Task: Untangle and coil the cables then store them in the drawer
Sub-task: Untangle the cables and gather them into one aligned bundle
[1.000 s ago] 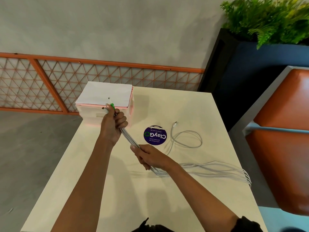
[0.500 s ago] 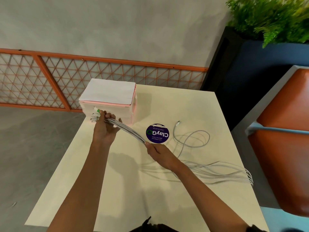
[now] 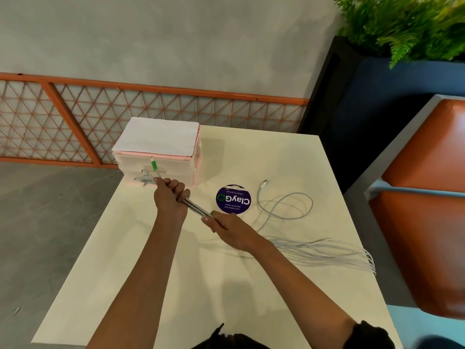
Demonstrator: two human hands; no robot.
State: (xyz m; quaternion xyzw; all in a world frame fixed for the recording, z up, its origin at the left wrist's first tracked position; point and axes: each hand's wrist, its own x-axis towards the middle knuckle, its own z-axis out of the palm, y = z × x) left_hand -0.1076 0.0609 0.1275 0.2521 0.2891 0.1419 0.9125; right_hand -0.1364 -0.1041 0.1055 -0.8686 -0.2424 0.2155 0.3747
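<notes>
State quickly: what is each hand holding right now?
Left hand: closed round the cables, near their plugs.
Right hand: closed round the same cables, further along.

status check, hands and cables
Left hand grips cable bundle near plugs. Right hand holds it further along. Drawer unit looks shut. One loose cable lies apart.

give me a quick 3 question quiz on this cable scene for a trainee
1. True or false: the left hand grips the cable bundle just behind its connector ends.
2. Where does the single loose cable lie? A in an open drawer; B on the table, right of the round sticker; C on the floor.
3. Fill in: one plug sticking out past the left hand is ___ in colour.
Key: 1 true; 2 B; 3 green.
</notes>
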